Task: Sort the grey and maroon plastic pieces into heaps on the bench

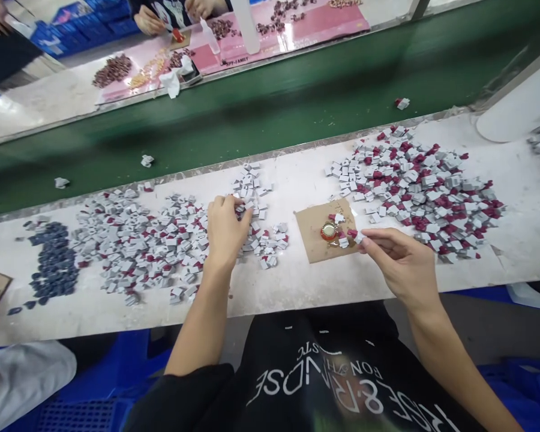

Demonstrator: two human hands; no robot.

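Observation:
My left hand (227,228) reaches into the right end of a pile of small grey and dark-red pieces (148,240); its fingers are curled, and what lies between them is hidden. Between the thumb and fingers of my right hand (398,258) is a grey and dark-red piece (358,236), held over the right edge of a cardboard square (315,249). On the cardboard lie a round metal cap with a red rim (329,231) and a few grey and dark-red pieces (343,242). A larger pile of grey and dark-red pieces (423,186) spreads to the right.
Dark blue pieces (56,261) lie at the left. Beyond the table runs a green belt (270,120) with a few stray pieces. Across it, a person's hands (150,21) work over a pink mat (297,36). A white post (513,108) stands at the right.

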